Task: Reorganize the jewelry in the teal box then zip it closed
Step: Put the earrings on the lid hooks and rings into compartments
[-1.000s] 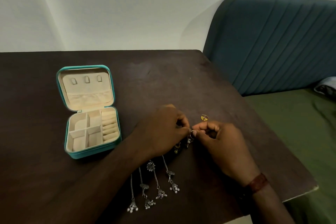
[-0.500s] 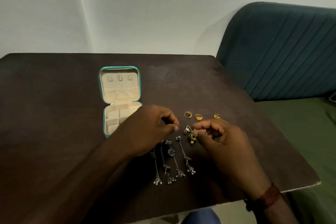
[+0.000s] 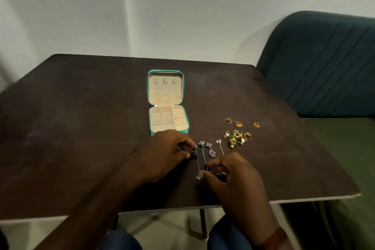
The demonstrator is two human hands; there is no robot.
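The teal box (image 3: 150, 119) lies open on the dark table (image 3: 81, 128), its cream lid flat behind the divided tray, whose compartments hold nothing I can see. Just in front of it, my left hand (image 3: 162, 156) pinches the top of a silver dangle earring (image 3: 195, 153). More silver dangle earrings (image 3: 211, 151) lie in a row to its right. My right hand (image 3: 233, 176) has its fingers curled over their lower ends, pinching one. Gold rings (image 3: 238, 123) and a heap of green-and-gold earrings (image 3: 236, 138) lie to the right.
A teal ribbed headboard (image 3: 324, 63) and a green bedsheet (image 3: 349, 148) stand right of the table. A pale wall rises behind. The table's front edge (image 3: 304, 199) runs just below my right wrist; my knees show beneath it.
The view pulled back and swung left. My right hand left the green-and-gold earrings and dropped to the silver earrings' lower ends. My left hand moved down to the leftmost silver earring.
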